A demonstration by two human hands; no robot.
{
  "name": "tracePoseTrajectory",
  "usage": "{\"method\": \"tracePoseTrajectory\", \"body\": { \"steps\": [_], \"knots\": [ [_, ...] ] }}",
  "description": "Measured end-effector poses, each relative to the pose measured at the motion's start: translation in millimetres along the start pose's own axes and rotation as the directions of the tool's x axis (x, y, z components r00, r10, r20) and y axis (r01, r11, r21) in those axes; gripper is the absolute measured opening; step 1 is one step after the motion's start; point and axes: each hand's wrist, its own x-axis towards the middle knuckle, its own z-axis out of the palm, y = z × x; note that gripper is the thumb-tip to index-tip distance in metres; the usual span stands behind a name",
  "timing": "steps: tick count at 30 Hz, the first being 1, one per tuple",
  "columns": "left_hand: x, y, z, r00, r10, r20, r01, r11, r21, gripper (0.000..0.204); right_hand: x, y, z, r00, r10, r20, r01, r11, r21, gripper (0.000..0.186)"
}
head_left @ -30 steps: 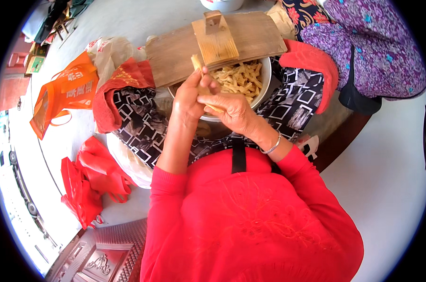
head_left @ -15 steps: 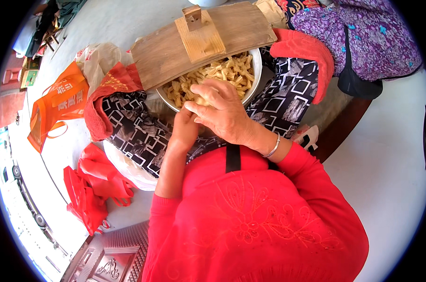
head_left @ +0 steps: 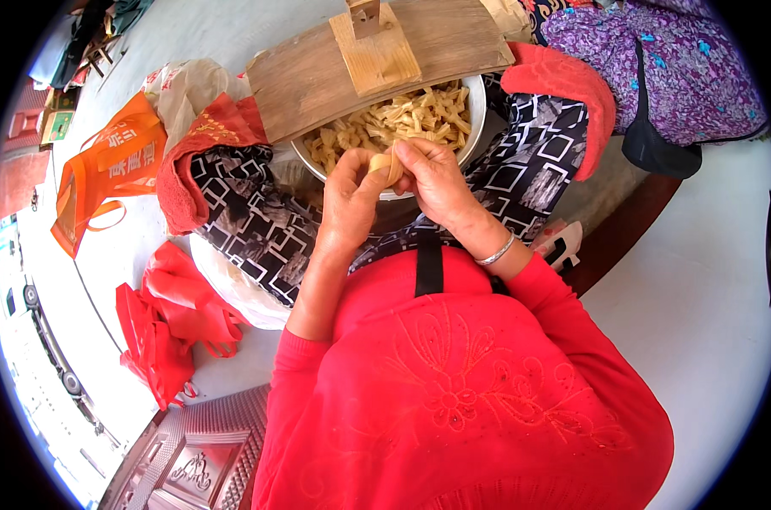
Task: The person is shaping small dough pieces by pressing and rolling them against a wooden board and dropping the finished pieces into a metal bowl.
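My left hand (head_left: 352, 201) and my right hand (head_left: 437, 184) meet over the near rim of a round metal basin (head_left: 477, 110). Between their fingertips both pinch a pale yellow, flat strip (head_left: 389, 168), bent into a loop. What the strip is made of I cannot make out. Many similar yellowish, folded pieces (head_left: 409, 117) fill the basin. A wooden board (head_left: 296, 93) covers its far side, with a lighter plank (head_left: 375, 53) and a small wooden block (head_left: 362, 17) on top.
Red towels (head_left: 181, 183) (head_left: 585, 93) drape over my patterned knees by the board's ends. On the left are an orange bag (head_left: 113, 170) and red bags (head_left: 169, 314) on the floor. Purple flowered cloth (head_left: 691, 76) with a black strap lies right, beside a dark wooden edge (head_left: 619, 234).
My right hand has come off the top of the left and moved to its right. The looped strip now shows between both sets of fingertips. The whole view has shifted slightly.
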Motion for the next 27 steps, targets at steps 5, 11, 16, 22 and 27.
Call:
{"method": "tracePoseTrajectory", "body": {
  "steps": [5, 11, 16, 22, 27],
  "knots": [
    [-2, 6, 4, 0.879, 0.470, 0.083, -0.450, 0.758, 0.471, 0.009, -3, -5, -4, 0.982, 0.179, 0.053, -0.186, 0.969, 0.163, 0.018],
    [-10, 7, 5, 0.784, 0.568, 0.253, -0.589, 0.548, 0.595, 0.008, -9, -9, -7, 0.958, 0.284, 0.022, -0.284, 0.949, 0.139, 0.012],
    [-15, -6, 5, 0.983, 0.164, 0.080, -0.182, 0.911, 0.370, 0.007, -12, -6, -12, 0.999, 0.049, 0.018, -0.040, 0.947, -0.318, 0.013],
    [-3, -3, -2, 0.997, -0.011, 0.074, -0.006, 0.974, 0.227, 0.010, -20, -19, -12, 0.985, 0.102, 0.136, -0.040, 0.916, -0.399, 0.012],
    [8, 0, -8, 0.989, -0.071, 0.130, 0.054, 0.989, 0.135, 0.009, -14, -30, -12, 0.964, -0.077, 0.253, 0.233, 0.700, -0.675, 0.013]
  ]
}}
